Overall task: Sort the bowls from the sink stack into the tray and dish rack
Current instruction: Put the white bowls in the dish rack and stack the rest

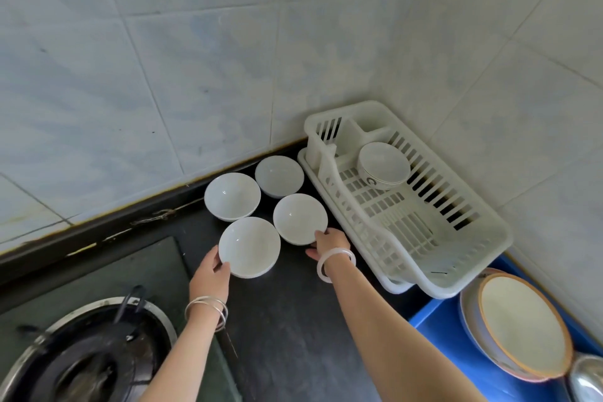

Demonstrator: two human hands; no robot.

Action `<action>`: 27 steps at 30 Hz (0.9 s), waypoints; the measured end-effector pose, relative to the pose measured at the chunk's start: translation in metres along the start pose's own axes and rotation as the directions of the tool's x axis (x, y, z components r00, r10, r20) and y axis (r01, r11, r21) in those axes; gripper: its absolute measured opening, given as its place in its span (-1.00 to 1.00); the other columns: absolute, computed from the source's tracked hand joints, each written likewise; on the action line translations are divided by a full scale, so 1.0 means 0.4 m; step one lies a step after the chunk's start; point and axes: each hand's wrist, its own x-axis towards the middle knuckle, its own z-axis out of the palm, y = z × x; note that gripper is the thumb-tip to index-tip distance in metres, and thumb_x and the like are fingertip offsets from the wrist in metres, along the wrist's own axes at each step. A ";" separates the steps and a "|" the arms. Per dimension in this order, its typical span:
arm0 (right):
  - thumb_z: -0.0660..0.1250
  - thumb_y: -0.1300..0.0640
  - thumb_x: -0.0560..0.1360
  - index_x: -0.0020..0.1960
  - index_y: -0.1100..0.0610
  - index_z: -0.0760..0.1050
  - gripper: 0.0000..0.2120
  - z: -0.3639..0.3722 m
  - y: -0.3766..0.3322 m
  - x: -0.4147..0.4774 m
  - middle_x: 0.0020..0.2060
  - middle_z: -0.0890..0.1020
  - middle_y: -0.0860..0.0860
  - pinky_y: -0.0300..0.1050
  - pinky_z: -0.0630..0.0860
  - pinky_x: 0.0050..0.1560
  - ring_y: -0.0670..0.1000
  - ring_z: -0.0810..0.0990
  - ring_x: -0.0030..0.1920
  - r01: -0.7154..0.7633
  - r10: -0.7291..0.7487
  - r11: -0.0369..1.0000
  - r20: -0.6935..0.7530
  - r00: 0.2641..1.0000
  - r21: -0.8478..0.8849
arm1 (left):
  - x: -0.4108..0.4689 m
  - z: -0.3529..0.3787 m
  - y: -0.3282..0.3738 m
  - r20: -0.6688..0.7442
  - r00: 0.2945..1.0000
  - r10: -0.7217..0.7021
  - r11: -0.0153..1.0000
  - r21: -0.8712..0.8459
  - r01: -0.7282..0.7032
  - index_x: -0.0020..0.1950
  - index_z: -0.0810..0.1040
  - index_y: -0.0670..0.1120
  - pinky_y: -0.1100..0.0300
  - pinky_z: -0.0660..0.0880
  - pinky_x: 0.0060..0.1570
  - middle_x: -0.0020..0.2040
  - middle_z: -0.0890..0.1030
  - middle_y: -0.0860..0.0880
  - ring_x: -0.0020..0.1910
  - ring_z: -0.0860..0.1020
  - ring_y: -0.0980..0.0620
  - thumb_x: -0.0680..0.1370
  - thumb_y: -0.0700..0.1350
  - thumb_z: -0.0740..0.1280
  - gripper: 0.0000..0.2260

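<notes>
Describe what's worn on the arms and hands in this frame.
No sleeves or gloves in view; both forearms are bare. The left hand has several thin silver bangles at its wrist. The right hand has one thick, translucent white bangle. No rings or watch visible.

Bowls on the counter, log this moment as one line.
left hand: gripping near bowl | right hand: touching right bowl | dish rack: one bowl

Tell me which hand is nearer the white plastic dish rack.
Right. The right hand sits just beside the white plastic dish rack, touching a white bowl. The left hand is farther off, beyond another bowl.
</notes>
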 end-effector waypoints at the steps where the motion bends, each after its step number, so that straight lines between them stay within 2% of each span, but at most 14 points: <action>1: 0.19 0.32 0.50 0.17 0.26 0.46 -0.74 0.000 -0.004 -0.001 -0.19 0.57 0.11 0.03 0.63 -0.05 0.11 0.61 -0.24 -0.009 0.010 0.998 -0.007 1.000 0.062 | 0.003 0.002 -0.002 0.006 1.000 -0.008 0.999 -0.031 0.008 0.38 0.37 -0.07 -0.04 0.33 0.35 0.32 0.51 -0.09 0.31 0.45 -0.13 0.55 -0.23 0.20 -0.61; 3: 0.18 0.35 0.50 0.15 0.27 0.48 -0.75 -0.006 -0.010 -0.006 -0.08 0.62 0.17 -0.12 0.60 -0.28 0.04 0.60 -0.35 0.005 -0.001 0.995 -0.039 0.999 0.098 | 0.010 0.005 -0.007 0.028 0.999 -0.031 0.992 -0.119 0.034 0.37 0.38 -0.07 -0.11 0.35 0.35 0.32 0.51 -0.09 0.31 0.45 -0.14 0.55 -0.25 0.20 -0.61; 5: 0.18 0.34 0.49 0.05 0.29 0.50 -0.81 -0.014 -0.012 -0.015 -0.09 0.65 0.19 -0.18 0.57 -0.36 0.05 0.64 -0.33 0.039 -0.034 0.995 -0.060 0.998 0.092 | 0.018 0.004 -0.014 0.056 0.997 -0.052 0.977 -0.203 0.062 0.37 0.39 -0.06 -0.15 0.35 0.34 0.33 0.50 -0.10 0.32 0.44 -0.14 0.54 -0.27 0.20 -0.61; 7: 0.19 0.33 0.49 -0.06 0.28 0.52 -0.86 -0.021 -0.017 -0.031 -0.17 0.64 0.17 -0.14 0.60 -0.29 0.07 0.67 -0.28 0.085 -0.077 0.989 -0.071 0.995 0.118 | 0.024 0.004 -0.022 0.083 0.995 -0.062 0.964 -0.254 0.081 0.36 0.39 -0.06 -0.16 0.35 0.34 0.33 0.49 -0.11 0.32 0.44 -0.14 0.54 -0.28 0.21 -0.61; 9: 0.20 0.32 0.50 -0.06 0.27 0.54 -0.86 -0.026 -0.026 -0.052 -0.20 0.64 0.13 -0.12 0.63 -0.20 0.05 0.67 -0.27 0.139 -0.131 0.980 -0.063 0.989 0.143 | 0.028 0.002 -0.027 0.100 0.992 -0.074 0.949 -0.298 0.101 0.37 0.38 -0.05 -0.14 0.35 0.34 0.33 0.48 -0.12 0.32 0.44 -0.13 0.54 -0.29 0.21 -0.60; 14: 0.27 0.28 0.48 -0.25 0.10 0.56 -0.81 -0.009 -0.059 -0.110 -0.29 0.65 0.04 -0.03 0.67 -0.13 0.01 0.68 -0.29 0.265 -0.265 0.964 0.011 0.964 -0.003 | 0.037 0.004 -0.032 0.140 0.987 -0.082 0.911 -0.392 0.131 0.37 0.38 -0.06 -0.08 0.37 0.33 0.33 0.48 -0.15 0.30 0.45 -0.12 0.54 -0.29 0.21 -0.60; 16: 0.29 0.27 0.47 -0.22 0.13 0.58 -0.85 0.013 -0.066 -0.125 -0.30 0.67 0.05 0.03 0.66 -0.10 0.03 0.70 -0.29 0.263 -0.261 0.963 0.038 0.964 -0.056 | 0.038 0.003 -0.026 0.142 0.985 -0.103 0.888 -0.433 0.155 0.36 0.39 -0.06 -0.04 0.38 0.32 0.33 0.47 -0.14 0.29 0.45 -0.12 0.56 -0.25 0.20 -0.63; 19: 0.31 0.23 0.47 -0.17 0.14 0.59 -0.90 0.047 -0.068 -0.139 -0.32 0.68 0.06 -0.02 0.65 -0.06 0.01 0.70 -0.27 0.246 -0.240 0.954 0.059 0.969 -0.171 | 0.042 -0.002 -0.012 0.126 0.980 -0.155 0.835 -0.513 0.198 0.29 0.45 -0.09 0.01 0.38 0.27 0.33 0.46 -0.14 0.28 0.45 -0.16 0.60 -0.17 0.13 -0.71; 24: 0.32 0.19 0.47 -0.26 0.08 0.53 -0.86 0.077 -0.059 -0.149 -0.28 0.70 0.08 -0.20 0.56 -0.23 0.02 0.70 -0.21 0.241 -0.230 0.913 0.072 0.970 -0.330 | 0.039 -0.008 -0.003 0.134 0.971 -0.198 0.790 -0.565 0.239 0.32 0.42 -0.14 0.00 0.34 0.32 0.33 0.47 -0.12 0.32 0.43 -0.15 0.62 -0.01 0.09 -0.65; 27: 0.31 0.19 0.46 -0.33 0.10 0.51 -0.81 0.088 -0.049 -0.147 -0.25 0.70 0.12 -0.17 0.56 -0.22 0.07 0.70 -0.18 0.222 -0.220 0.898 0.048 0.974 -0.379 | 0.036 -0.004 -0.001 0.134 0.970 -0.202 0.801 -0.548 0.242 0.17 0.50 -0.07 0.05 0.39 0.24 0.20 0.52 -0.10 0.27 0.46 -0.12 0.59 -0.01 0.15 -0.75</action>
